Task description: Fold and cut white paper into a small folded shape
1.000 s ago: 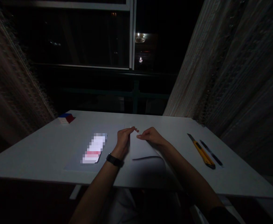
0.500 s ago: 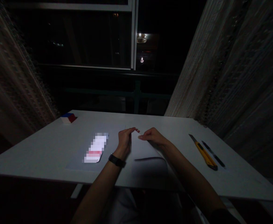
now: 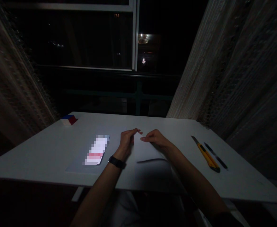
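A white sheet of paper (image 3: 148, 151) lies before me, its near part bent so that a dark curved shadow runs across it. My right hand (image 3: 156, 138) pinches the far edge of the sheet, thumb toward the left. My left hand (image 3: 127, 137), with a black watch (image 3: 116, 161) on its wrist, is closed at the far left corner of the same sheet. Its fingers bend over toward the right hand's thumb, and its own thumb is hidden. The fingertips of both hands almost meet.
A lit phone (image 3: 97, 149) with a blurred screen rests on another sheet (image 3: 75, 167) to the left. Far left sits a coloured puzzle cube (image 3: 68, 119). On the right lie a yellow utility knife (image 3: 207, 156), blade out, and a dark pen (image 3: 215, 156). The white table (image 3: 39, 151) faces a dark window.
Both hands keep nearly the same place on the paper. My left wrist has shifted slightly left, and the near part of the sheet lies a little differently.
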Demonstrator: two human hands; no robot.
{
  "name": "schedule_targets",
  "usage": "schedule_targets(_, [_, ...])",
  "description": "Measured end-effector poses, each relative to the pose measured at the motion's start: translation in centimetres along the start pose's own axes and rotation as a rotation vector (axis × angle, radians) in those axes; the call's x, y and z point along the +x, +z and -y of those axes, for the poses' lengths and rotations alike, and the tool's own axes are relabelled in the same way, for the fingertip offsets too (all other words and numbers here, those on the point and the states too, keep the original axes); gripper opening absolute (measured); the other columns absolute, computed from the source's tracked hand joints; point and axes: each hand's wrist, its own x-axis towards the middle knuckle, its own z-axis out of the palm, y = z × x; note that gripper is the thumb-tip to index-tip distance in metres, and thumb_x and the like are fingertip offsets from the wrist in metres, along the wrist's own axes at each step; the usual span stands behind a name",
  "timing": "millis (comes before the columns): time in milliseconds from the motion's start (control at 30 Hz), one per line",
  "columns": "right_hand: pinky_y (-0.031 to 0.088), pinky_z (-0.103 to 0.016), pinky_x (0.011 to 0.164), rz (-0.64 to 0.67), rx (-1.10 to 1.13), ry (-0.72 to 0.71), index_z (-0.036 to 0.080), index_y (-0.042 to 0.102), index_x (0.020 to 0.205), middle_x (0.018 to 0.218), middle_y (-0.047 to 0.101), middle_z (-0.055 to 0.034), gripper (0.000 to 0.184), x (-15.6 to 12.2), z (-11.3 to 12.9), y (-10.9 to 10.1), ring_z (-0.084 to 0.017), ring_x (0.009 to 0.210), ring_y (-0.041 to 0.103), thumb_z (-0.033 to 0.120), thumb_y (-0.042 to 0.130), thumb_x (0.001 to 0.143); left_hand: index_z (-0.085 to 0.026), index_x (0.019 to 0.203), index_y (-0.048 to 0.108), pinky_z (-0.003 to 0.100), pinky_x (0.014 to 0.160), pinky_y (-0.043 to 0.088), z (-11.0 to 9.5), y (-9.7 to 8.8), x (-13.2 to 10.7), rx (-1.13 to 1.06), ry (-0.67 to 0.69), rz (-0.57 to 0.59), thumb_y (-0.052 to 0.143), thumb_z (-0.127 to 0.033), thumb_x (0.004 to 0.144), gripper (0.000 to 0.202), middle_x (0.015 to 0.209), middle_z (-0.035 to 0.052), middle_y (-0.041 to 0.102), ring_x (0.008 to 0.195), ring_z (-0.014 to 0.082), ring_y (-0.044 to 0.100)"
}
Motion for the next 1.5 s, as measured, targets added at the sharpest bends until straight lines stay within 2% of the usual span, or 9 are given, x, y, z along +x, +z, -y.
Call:
schedule_targets(267, [0.028, -0.024, 0.051, 0.039, 0.003, -0.019, 0.012, 0.063, 0.048, 0.044, 0.046, 0.0040, 0.032, -0.2, 0.5, 0.2, -0.007, 0.048, 0.038, 0.041, 0.075, 0.050, -0.008, 0.073, 0.069, 0.029, 0.067, 0.049, 0.2, -0.3, 0.2, -0.005, 0.066, -0.035, 0.069, -0.022, 0.058, 0.020, 0.076, 0.0123, 0.070, 0.074, 0.0216, 0.066])
schedule_targets(533, [0.027, -0.024, 0.051, 0.034, -0.004, -0.034, 0.012, 0.063, 0.050, 0.044, 0.046, 0.0039, 0.032, -0.1, 0.5, 0.5, -0.007, 0.048, 0.037, 0.041, 0.074, 0.053, -0.007, 0.074, 0.068, 0.030, 0.063, 0.051, -0.2, 0.7, -0.5, -0.094, 0.060, -0.074, 0.068, -0.020, 0.060, 0.019, 0.076, 0.0125, 0.070, 0.067, 0.0209, 0.066])
schedule_targets(667, [0.025, -0.024, 0.049, 0.066, -0.033, -0.037, 0.012, 0.061, 0.047, 0.043, 0.045, 0.0039, 0.031, -0.5, 0.8, 0.4, -0.007, 0.046, 0.035, 0.039, 0.074, 0.054, -0.011, 0.077, 0.066, 0.025, 0.058, 0.050, -0.9, 0.1, 0.2, -0.160, 0.059, -0.169, 0.066, -0.021, 0.064, 0.016, 0.084, 0.0106, 0.070, 0.065, 0.0176, 0.066])
schedule_targets(767, [0.024, -0.024, 0.048, 0.071, -0.050, -0.050, 0.012, 0.061, 0.047, 0.042, 0.044, 0.0039, 0.030, -0.7, 0.9, 0.3, -0.007, 0.046, 0.035, 0.037, 0.074, 0.055, -0.011, 0.077, 0.065, 0.020, 0.052, 0.048, -1.5, -0.6, 0.9, -0.149, 0.006, -0.209, 0.062, -0.021, 0.067, 0.014, 0.087, 0.0116, 0.069, 0.064, 0.0149, 0.065])
schedule_targets(867, [0.024, -0.024, 0.048, 0.041, -0.034, -0.046, 0.012, 0.062, 0.048, 0.043, 0.046, 0.0037, 0.029, -0.7, 0.8, 0.0, -0.007, 0.046, 0.036, 0.037, 0.074, 0.054, -0.009, 0.077, 0.065, 0.021, 0.053, 0.049, -1.6, -0.6, 1.1, -0.137, -0.077, -0.133, 0.058, -0.024, 0.071, 0.018, 0.083, 0.0130, 0.069, 0.063, 0.0153, 0.065])
schedule_targets(1000, [0.027, -0.025, 0.050, 0.003, 0.008, -0.062, 0.012, 0.063, 0.050, 0.043, 0.046, 0.0038, 0.029, -0.4, 0.7, -0.5, -0.007, 0.046, 0.037, 0.038, 0.074, 0.055, -0.007, 0.079, 0.066, 0.026, 0.056, 0.051, -1.0, 0.6, 0.6, -0.084, -0.183, 0.025, 0.057, -0.041, 0.073, 0.035, 0.078, 0.0147, 0.069, 0.063, 0.0187, 0.065])
schedule_targets(1067, [0.029, -0.025, 0.051, -0.018, 0.009, -0.065, 0.012, 0.064, 0.050, 0.044, 0.048, 0.0032, 0.029, -0.4, 0.7, -1.0, -0.008, 0.048, 0.039, 0.039, 0.074, 0.055, -0.007, 0.078, 0.067, 0.026, 0.056, 0.050, -0.6, 1.4, 0.3, -0.015, -0.141, 0.064, 0.064, -0.043, 0.069, 0.037, 0.077, 0.0143, 0.069, 0.061, 0.0181, 0.064])
schedule_targets(1200, [0.031, -0.025, 0.052, -0.074, -0.023, -0.055, 0.012, 0.065, 0.051, 0.047, 0.052, 0.0018, 0.031, -0.4, 0.5, -2.0, -0.009, 0.049, 0.042, 0.042, 0.075, 0.054, -0.006, 0.076, 0.069, 0.026, 0.061, 0.048, 0.0, 2.5, 0.2, 0.057, -0.028, 0.134, 0.072, -0.037, 0.063, 0.034, 0.076, 0.0130, 0.069, 0.061, 0.0163, 0.062])
schedule_targets(1500, [0.024, -0.023, 0.046, -0.139, -0.021, 0.022, 0.011, 0.062, 0.050, 0.043, 0.045, 0.0036, 0.036, -0.7, -1.3, -1.7, -0.006, 0.044, 0.033, 0.046, 0.072, 0.056, -0.008, 0.071, 0.070, 0.027, 0.062, 0.047, 1.2, 2.4, 0.7, 0.106, -0.059, 0.035, 0.072, -0.037, 0.062, 0.031, 0.076, 0.0123, 0.069, 0.061, 0.0158, 0.062])
